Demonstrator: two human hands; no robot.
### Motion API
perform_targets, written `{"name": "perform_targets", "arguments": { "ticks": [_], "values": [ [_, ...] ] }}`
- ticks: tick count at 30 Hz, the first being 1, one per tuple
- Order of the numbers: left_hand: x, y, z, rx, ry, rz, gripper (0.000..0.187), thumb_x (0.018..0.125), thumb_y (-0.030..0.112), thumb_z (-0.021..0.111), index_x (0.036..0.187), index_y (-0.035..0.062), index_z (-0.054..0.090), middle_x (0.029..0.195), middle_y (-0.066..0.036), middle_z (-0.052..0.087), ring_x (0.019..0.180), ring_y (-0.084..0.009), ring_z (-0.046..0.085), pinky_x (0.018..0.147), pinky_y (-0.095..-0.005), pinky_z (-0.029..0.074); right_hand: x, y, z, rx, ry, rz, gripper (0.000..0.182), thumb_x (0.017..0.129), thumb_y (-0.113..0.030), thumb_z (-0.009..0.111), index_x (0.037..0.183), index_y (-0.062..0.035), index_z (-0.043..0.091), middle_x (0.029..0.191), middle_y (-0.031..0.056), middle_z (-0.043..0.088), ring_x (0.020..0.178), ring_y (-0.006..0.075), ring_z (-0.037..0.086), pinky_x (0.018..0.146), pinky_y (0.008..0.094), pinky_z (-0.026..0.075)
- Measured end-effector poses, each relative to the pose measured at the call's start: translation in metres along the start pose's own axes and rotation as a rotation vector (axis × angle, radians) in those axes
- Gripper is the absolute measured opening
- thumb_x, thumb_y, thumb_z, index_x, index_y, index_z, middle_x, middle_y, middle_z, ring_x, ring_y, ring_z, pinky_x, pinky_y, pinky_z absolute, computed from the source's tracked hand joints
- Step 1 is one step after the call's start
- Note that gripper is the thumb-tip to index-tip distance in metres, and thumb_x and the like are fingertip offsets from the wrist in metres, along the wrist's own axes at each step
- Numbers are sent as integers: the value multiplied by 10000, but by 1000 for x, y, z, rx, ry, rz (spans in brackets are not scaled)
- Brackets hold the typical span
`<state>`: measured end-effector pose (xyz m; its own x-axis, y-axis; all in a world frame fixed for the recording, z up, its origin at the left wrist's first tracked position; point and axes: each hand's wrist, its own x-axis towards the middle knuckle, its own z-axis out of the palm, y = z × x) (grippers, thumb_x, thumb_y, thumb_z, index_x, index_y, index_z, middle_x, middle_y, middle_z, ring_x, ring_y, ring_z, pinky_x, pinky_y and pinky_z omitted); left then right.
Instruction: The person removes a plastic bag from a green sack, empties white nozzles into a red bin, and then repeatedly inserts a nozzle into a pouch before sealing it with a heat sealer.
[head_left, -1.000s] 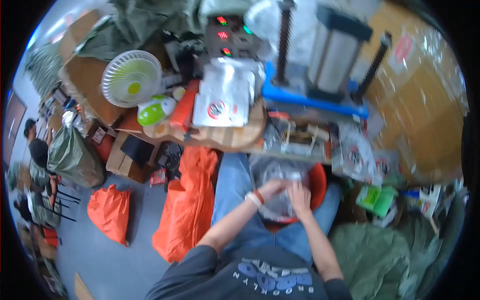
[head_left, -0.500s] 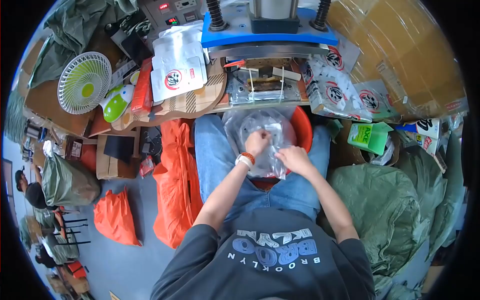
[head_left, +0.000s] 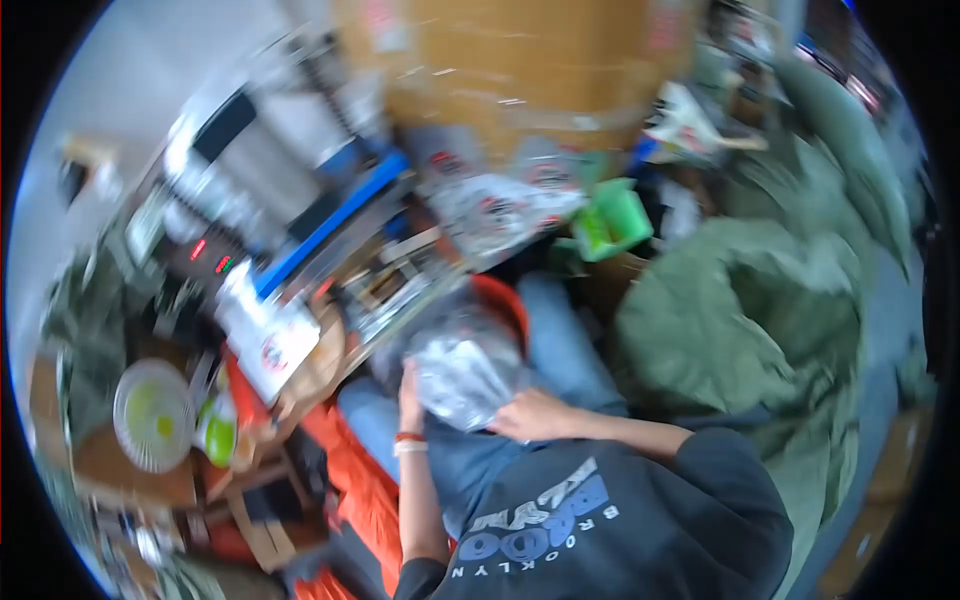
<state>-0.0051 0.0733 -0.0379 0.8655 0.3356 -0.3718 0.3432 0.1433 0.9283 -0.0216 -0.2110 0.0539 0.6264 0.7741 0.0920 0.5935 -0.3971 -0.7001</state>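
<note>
A clear plastic bag point(head_left: 462, 368) with shiny contents that blur hides lies over my lap, in front of a red tub point(head_left: 505, 305). My right hand point(head_left: 530, 415) is closed on the near right edge of the bag. Against the bag's left side rests my left hand point(head_left: 411, 400), seen edge-on and blurred, so its grip is unclear. A bracelet and a white band circle the left wrist.
A press with a blue plate point(head_left: 335, 225) stands at upper left beside printed pouches point(head_left: 265, 335). A fan point(head_left: 154, 415) is at far left. Behind stands a large carton point(head_left: 530, 70). Right are a green box point(head_left: 612, 220) and green sacks point(head_left: 720, 320).
The view has swung to the right and tilted, with blur. The bag now looks bunched and fuller. My right hand has closed on its edge, and my left hand has moved to its side.
</note>
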Motion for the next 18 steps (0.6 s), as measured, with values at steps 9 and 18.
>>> {"name": "perform_targets", "arguments": {
  "ticks": [9,18],
  "values": [
    [-109,183,31,680,-293,717,348,922,253,496,1087,-36,598,905,-193,658,829,-262,631,735,-380,476,-39,-121,-155,280,441,-352,362,823,-98,654,511,-22,488,442,86,414,380,191,349,419,304,294],
    [-94,189,101,-126,-509,587,563,1003,429,417,1323,-29,484,1287,-133,549,1177,-212,519,990,-330,396,-83,-191,-251,590,1103,-403,255,859,-132,682,627,-37,634,583,-52,546,553,-9,437,504,193,358]
  ]
}}
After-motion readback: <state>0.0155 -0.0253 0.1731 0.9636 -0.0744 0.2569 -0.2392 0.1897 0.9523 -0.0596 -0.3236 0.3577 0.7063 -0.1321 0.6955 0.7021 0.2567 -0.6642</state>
